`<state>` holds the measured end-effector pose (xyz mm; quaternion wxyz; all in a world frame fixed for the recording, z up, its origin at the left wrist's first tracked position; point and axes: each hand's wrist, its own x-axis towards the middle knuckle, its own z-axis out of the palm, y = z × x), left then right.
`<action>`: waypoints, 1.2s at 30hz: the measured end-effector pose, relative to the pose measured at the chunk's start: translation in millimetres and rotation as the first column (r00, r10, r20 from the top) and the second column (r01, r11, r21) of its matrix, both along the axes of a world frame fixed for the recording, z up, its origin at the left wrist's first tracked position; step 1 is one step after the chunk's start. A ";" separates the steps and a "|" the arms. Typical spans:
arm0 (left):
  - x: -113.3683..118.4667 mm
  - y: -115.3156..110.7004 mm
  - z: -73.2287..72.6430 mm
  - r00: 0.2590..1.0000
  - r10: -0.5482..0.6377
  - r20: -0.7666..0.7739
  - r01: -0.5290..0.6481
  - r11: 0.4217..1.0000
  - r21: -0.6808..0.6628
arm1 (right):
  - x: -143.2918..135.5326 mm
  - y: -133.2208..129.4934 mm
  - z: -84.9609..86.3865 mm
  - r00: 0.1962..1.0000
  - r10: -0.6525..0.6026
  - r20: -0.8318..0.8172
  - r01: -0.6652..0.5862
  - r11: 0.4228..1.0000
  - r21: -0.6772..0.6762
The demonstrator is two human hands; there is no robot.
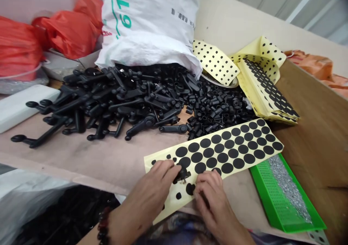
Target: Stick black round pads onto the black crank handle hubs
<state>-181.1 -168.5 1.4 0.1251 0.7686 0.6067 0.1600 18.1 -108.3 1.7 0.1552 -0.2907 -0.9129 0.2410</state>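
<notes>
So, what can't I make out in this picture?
All in the head view:
Dark part: partly covered by the left hand.
Right hand: its curled fingers hide whether it holds anything.
White sack: top cut off by the upper edge.
Red bags: plastic hides the contents.
Silvery bits: too small to identify.

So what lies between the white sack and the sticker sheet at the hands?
Heaped black parts lie between the white sack and sticker sheet in the head view.
</notes>
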 end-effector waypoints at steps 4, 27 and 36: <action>-1.5 10.5 1.5 0.999 0.018 0.039 -0.014 0.995 -0.103 | -0.8 -1.9 4.1 0.998 0.049 0.034 -0.051 0.998 0.049; 3.8 34.3 18.2 0.431 0.456 0.779 0.162 0.810 -0.564 | -14.7 26.1 14.4 0.788 -0.504 -0.355 0.007 0.584 -0.812; 2.8 31.9 17.2 0.440 0.451 0.776 0.151 0.815 -0.560 | -14.6 27.1 17.2 0.819 -0.465 -0.336 0.024 0.613 -0.790</action>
